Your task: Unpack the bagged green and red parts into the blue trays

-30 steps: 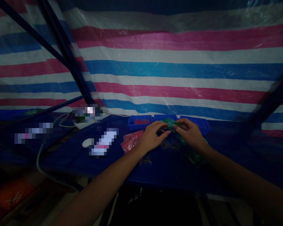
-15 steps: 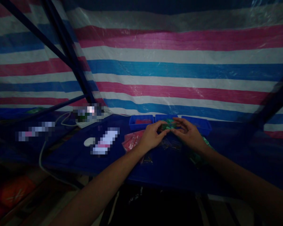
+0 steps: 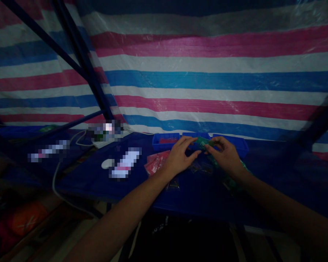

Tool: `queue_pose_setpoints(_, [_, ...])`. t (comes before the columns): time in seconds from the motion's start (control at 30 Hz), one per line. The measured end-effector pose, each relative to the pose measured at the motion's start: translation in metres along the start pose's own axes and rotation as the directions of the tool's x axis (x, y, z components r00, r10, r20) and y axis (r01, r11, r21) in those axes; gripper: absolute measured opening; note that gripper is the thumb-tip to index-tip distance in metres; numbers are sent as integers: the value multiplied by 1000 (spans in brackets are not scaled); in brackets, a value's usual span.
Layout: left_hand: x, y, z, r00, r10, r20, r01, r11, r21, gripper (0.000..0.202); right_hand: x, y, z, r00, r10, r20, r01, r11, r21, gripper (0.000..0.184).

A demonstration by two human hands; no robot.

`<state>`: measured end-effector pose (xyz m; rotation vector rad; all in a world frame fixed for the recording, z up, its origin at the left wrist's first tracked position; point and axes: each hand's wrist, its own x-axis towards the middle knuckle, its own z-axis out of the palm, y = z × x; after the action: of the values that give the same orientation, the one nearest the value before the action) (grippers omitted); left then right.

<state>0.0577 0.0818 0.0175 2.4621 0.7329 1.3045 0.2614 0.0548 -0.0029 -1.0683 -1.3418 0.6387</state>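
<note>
A small green plastic packet (image 3: pixel 201 142) is pinched between the thumb and fingers of my right hand (image 3: pixel 225 154), in front of the blue bins. My left hand (image 3: pixel 180 154) is just left of it, thumb and fingers apart, with the fingertips close to the packet's edge; whether they touch it is too dark to tell. Under my left wrist lies a pile of pink plastic packets (image 3: pixel 155 162). Small clear bags with dark contents (image 3: pixel 205 168) rest on the blue table between my hands. More green packets (image 3: pixel 231 182) are partly hidden beneath my right forearm.
Three blue bins stand along the back: the left bin (image 3: pixel 157 147) holds something red, and the right bin (image 3: pixel 242 145) is behind my right hand. A white round object (image 3: pixel 108 164), a blurred-out phone-like item (image 3: pixel 127 163) and a white power strip (image 3: pixel 112 139) with cables lie left. A person's orange clothing (image 3: pixel 28 218) shows lower left.
My left hand has opened away from the green packet, which both hands held before. The packet is now in my right hand's pinch and tilted differently. The view has shifted slightly.
</note>
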Motion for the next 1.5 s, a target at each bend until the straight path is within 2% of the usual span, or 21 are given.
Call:
queue_pose_setpoints(0.17, [-4,-4,7,993,-60,102,71,992,-101,53,1,3,-2,998,-54,-32,51,995,-82,33])
queue_pose_setpoints(0.27, [-6,-4,9,987,-79,140,98,986,-136,58,-2,-1,0,997,-72,38,74,994,-77,31])
queue_pose_setpoints(0.37, [-5,-4,9,991,-66,118,76,993,-86,57,-6,-7,2,977,-90,193,103,993,-54,27])
queue_pose_setpoints(0.43, [-4,-4,6,992,-82,93,86,996,-38,43,-7,-10,3,965,-86,246,103,993,-57,25])
queue_pose_setpoints(0.5, [-2,-5,4,989,-127,78,128,992,-7,30,-6,-11,2,969,-108,221,132,987,-93,23])
queue_pose_setpoints(0.57, [-2,-7,3,982,-174,66,175,985,-1,24,-4,-11,1,971,-174,164,200,967,-155,21])
queue_pose_setpoints(0.63, [-2,-9,3,979,-198,47,200,979,-40,26,-3,-9,-1,964,-222,147,249,947,-203,20])
queue_pose_setpoints(0.77, [-4,-14,9,979,-197,51,203,965,-167,38,-2,-10,-2,952,-176,252,225,958,-180,24])
queue_pose_setpoints(0.87, [-4,-18,12,976,-216,-25,208,959,-192,51,-1,-10,-3,955,-172,243,219,958,-183,25])
queue_pose_setpoints(0.93, [-3,-20,13,972,-207,-110,185,965,-184,61,3,-6,-4,960,-232,160,267,927,-261,25])
queue_pose_setpoints(1.0, [-3,-20,12,970,-183,-158,159,975,-155,65,9,3,-5,940,-323,106,338,856,-391,28])
queue_pose_setpoints(1.07, [-2,-18,10,974,-161,-159,142,982,-121,64,15,15,-6,908,-384,164,411,751,-517,36])
queue_pose_setpoints(1.2, [-2,-13,7,984,-122,-132,114,991,-68,59,21,35,-7,873,-339,351,487,632,-603,35])
queue_pose_setpoints(1.3, [-1,-10,6,985,-118,-125,114,993,-37,55,20,37,-8,860,-334,385,509,610,-607,32])
queue_pose_setpoints(1.43, [-1,-6,3,991,-94,-93,97,995,25,52,15,27,-7,843,-367,393,537,617,-576,28])
queue_pose_setpoints(1.5, [-1,-5,0,996,-61,-73,66,995,79,42,12,20,-5,827,-378,417,561,614,-555,27])
